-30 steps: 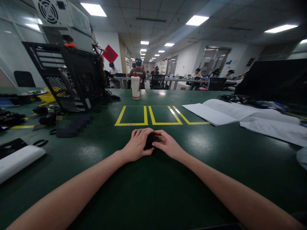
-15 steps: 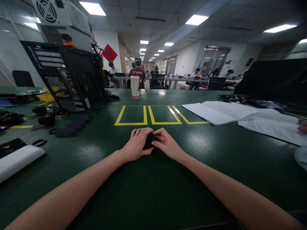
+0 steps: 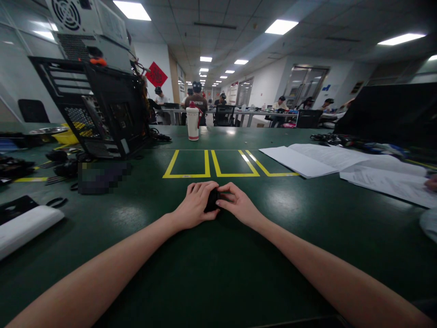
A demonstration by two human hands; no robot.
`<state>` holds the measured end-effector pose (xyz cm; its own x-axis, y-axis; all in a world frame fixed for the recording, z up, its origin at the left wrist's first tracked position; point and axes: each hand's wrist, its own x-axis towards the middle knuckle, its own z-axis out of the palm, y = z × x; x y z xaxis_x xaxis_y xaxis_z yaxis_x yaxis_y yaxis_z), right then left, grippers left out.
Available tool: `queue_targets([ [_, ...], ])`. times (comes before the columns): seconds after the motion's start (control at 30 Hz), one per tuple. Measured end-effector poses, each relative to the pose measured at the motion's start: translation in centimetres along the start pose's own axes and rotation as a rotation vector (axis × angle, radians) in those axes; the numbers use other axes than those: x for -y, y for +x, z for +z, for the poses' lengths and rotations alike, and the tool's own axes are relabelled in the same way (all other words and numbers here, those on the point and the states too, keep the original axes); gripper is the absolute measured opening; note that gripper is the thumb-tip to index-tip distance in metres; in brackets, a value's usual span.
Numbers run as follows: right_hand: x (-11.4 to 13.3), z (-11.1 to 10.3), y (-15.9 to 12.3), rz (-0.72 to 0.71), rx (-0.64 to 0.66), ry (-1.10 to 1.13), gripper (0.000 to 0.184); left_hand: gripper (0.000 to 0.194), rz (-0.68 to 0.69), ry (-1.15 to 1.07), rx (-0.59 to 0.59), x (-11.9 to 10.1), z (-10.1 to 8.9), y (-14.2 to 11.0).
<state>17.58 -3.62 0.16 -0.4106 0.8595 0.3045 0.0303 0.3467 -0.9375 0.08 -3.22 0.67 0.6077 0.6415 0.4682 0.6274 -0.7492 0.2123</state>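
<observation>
Near the middle of the green table (image 3: pixel 211 269), a small black rounded object (image 3: pixel 212 201) sits between both hands; its kind cannot be made out. My left hand (image 3: pixel 196 205) is closed around it from the left, fingers over its far side and thumb along its near side. From the right, my right hand (image 3: pixel 237 205) pinches the object's right edge between thumb and fingertips. Much of the object is hidden behind the fingers. Just beyond the hands, yellow tape outlines (image 3: pixel 187 176) mark the tabletop.
A computer case (image 3: pixel 112 109) with power supplies on top stands at the left. A white tumbler (image 3: pixel 193 124) is behind the tape. Open papers (image 3: pixel 307 161) lie at the right, beside another person's hand (image 3: pixel 431 182). A white object (image 3: pixel 30 228) rests at the left edge.
Both hands keep the same hold on the black object. The view has shifted very slightly; nothing else has visibly moved.
</observation>
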Motion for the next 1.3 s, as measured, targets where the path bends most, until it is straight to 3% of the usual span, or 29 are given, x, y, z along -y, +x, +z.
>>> queue_targets([
  [0.27,0.49,-0.02,-0.23,0.026,0.017,-0.013,0.037,0.059,-0.007,-0.003,0.001,0.04,0.06,0.09],
  [0.53,0.09,0.09,0.09,-0.052,-0.031,-0.055,0.017,0.061,0.001,0.001,-0.016,0.02,0.22,0.1],
  [0.7,-0.23,-0.06,0.27,0.008,-0.08,-0.02,0.034,0.06,0.0,0.001,-0.001,-0.01,0.09,0.06],
  [0.97,0.06,-0.43,0.02,0.043,0.049,0.052,0.035,0.06,-0.005,0.006,0.005,0.08,0.13,0.08],
  [1.17,-0.27,-0.25,0.39,0.043,-0.007,0.09,0.022,0.061,-0.004,0.008,0.008,0.03,0.07,0.08],
  [1.3,-0.38,-0.43,0.58,0.089,-0.061,0.074,0.034,0.061,-0.009,0.009,0.004,-0.04,-0.01,0.07],
])
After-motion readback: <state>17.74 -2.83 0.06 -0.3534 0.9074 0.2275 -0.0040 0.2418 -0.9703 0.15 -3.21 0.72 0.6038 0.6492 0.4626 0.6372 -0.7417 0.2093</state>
